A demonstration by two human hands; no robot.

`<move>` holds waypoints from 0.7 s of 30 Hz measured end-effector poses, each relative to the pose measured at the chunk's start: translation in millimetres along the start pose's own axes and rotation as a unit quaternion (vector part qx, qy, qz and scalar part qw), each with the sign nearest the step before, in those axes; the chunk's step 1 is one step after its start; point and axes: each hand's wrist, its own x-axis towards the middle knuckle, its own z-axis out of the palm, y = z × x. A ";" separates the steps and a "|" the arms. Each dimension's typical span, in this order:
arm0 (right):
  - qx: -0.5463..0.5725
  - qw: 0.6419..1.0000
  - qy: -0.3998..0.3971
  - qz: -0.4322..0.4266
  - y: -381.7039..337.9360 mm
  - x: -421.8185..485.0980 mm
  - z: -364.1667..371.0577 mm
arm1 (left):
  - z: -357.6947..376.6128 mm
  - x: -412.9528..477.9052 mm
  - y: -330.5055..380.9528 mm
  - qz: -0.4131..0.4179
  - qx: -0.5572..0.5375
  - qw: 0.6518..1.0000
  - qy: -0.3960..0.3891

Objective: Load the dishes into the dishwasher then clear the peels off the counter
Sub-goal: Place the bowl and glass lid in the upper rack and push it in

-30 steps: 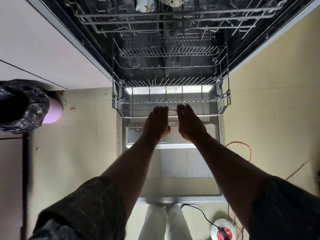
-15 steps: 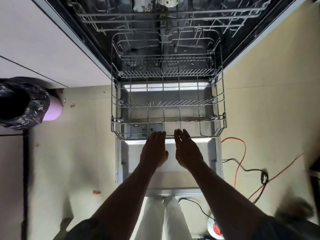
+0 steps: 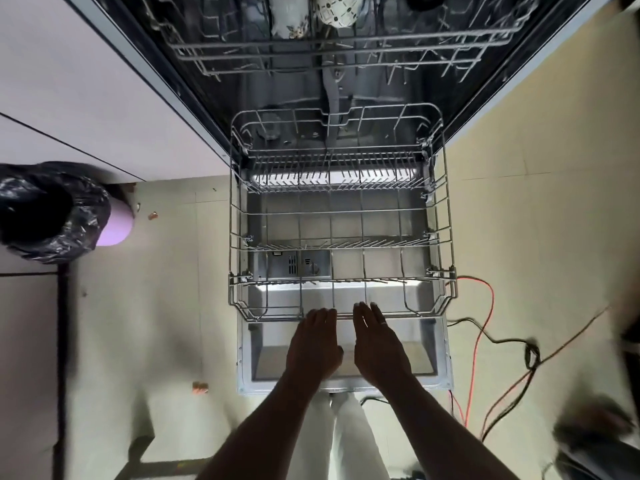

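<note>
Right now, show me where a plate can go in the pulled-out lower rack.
The lower rack holds nothing: free bays lie between its rear and middle tine rows, and between the middle and front rows. Its front rim is taken by the left hand and right hand. The upper rack carries two patterned cups at centre.

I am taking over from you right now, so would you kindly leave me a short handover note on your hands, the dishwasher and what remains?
Hands: left hand and right hand are open, side by side, fingertips at the lower rack's front rail, holding nothing.
Things: lower rack is pulled out over the open door and is empty. The upper rack holds a floral cup and what looks like a patterned bowl.
Done: dishwasher open, lower rack out.
Left: load the dishes, then clear the peels. The counter is out of view. Orange scraps lie on the floor near the lined bin.
</note>
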 end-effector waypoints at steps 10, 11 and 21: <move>0.003 0.999 -0.036 0.026 3.8 -16.7 21.3 | 10.1 -16.0 2.6 -0.003 0.001 1.000 -0.019; 0.006 0.999 -0.036 0.024 4.1 -17.9 21.4 | 9.1 -16.0 3.6 -0.001 0.006 1.000 -0.029; 0.021 0.998 -0.055 0.017 0.2 -33.8 21.3 | 9.7 -20.4 5.8 -0.005 0.057 0.992 -0.109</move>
